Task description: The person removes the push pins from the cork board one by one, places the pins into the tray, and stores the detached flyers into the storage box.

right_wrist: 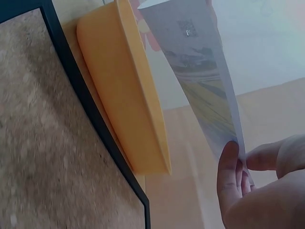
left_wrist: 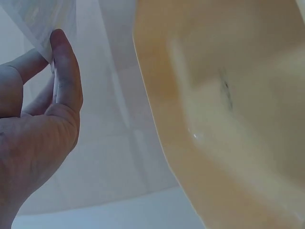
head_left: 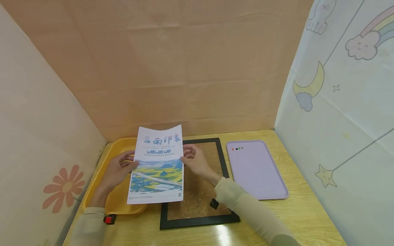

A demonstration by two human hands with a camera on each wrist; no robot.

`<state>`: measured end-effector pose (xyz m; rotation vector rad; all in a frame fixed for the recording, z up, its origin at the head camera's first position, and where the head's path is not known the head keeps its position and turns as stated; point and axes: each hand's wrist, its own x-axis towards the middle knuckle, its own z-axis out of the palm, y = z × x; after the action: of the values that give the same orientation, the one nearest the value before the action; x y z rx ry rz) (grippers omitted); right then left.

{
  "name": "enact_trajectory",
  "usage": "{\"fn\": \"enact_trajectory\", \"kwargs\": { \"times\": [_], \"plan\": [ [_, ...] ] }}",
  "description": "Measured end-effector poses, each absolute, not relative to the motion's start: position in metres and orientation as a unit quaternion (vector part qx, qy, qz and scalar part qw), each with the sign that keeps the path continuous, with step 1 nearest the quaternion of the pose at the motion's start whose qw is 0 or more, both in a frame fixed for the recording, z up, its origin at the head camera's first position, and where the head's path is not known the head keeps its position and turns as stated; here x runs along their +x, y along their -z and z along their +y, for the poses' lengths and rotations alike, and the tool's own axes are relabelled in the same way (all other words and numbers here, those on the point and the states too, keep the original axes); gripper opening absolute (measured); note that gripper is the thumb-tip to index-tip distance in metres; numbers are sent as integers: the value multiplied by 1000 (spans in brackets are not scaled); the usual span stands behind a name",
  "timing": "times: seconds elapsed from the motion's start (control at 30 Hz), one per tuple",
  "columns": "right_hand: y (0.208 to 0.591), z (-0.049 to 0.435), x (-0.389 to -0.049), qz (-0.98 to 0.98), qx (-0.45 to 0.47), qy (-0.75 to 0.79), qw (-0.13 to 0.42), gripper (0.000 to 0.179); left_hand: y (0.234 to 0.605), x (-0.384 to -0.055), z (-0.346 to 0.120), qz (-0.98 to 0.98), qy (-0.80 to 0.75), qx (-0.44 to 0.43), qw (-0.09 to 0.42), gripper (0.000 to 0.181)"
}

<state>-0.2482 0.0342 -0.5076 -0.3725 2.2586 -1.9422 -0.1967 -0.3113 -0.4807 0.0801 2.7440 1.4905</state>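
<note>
A printed paper poster (head_left: 157, 171), with large lettering at the top and a yellow-green landscape below, is held up in the air between both hands. My left hand (head_left: 118, 169) pinches its left edge; in the left wrist view the thumb and fingers (left_wrist: 66, 71) grip the sheet's edge. My right hand (head_left: 197, 161) pinches the right edge, also plain in the right wrist view, where the sheet (right_wrist: 200, 81) bends slightly. Below the sheet lie part of a yellow tray (head_left: 96, 177) and a black-framed cork board (head_left: 197, 215), both partly hidden by it.
A pale purple tray-like board (head_left: 257, 171) with small coloured dots at its upper left lies on the right of the wooden table (head_left: 304, 205). A tan sheet wall (head_left: 184, 68) closes the back, and printed cloth walls (head_left: 338, 136) stand at the sides.
</note>
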Motion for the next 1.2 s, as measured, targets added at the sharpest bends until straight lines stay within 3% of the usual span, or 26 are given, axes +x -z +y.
{"fn": "enact_trajectory", "kwargs": {
  "times": [0.67,1.2],
  "plan": [
    [523,-33,-244,737,-124,660,76,48,483,-201,-371,901,-432,10,28,67],
    [525,-73,-246,731,-107,666,104,48,486,-210,-404,913,-396,-17,96,76]
  ]
}}
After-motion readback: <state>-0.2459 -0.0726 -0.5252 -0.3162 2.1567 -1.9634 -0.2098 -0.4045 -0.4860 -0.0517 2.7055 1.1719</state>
